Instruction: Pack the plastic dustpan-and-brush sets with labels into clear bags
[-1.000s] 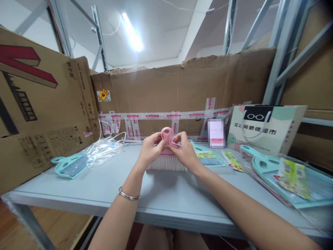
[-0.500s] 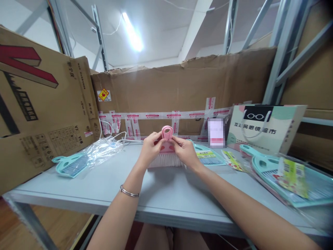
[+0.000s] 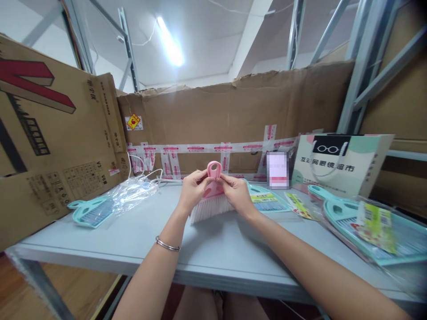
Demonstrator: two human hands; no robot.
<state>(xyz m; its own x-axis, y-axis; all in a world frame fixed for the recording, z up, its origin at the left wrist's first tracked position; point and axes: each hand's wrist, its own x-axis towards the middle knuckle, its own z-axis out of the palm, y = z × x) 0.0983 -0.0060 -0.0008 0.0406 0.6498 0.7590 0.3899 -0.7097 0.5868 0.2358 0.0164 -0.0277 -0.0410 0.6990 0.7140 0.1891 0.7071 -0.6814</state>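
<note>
Between my two hands is a small pink hand brush [image 3: 212, 191] with white bristles pointing down and a looped handle at the top. The thumb and fingers of my left hand [image 3: 195, 189] pinch the left side of its handle. My right hand [image 3: 237, 192] pinches the right side in the same way, and hides part of the brush head. The brush is tilted, its bristles over the table. Just behind my right hand lies a turquoise dustpan [image 3: 278, 205] with a yellow-green label, partly covered by the hand.
A turquoise dustpan [image 3: 95, 212] and crumpled clear plastic [image 3: 135, 193] lie at left on the grey table [image 3: 133, 244]. At right are a labelled turquoise dustpan set [image 3: 407, 231], a loose label card [image 3: 298, 206] and a paper bag [image 3: 330, 166]. Cardboard [image 3: 200, 115] walls the back.
The brush has swung so that its bristles come lower and nearer, angled down to the left. Both hands stay in nearly the same place, still pinching the handle.
</note>
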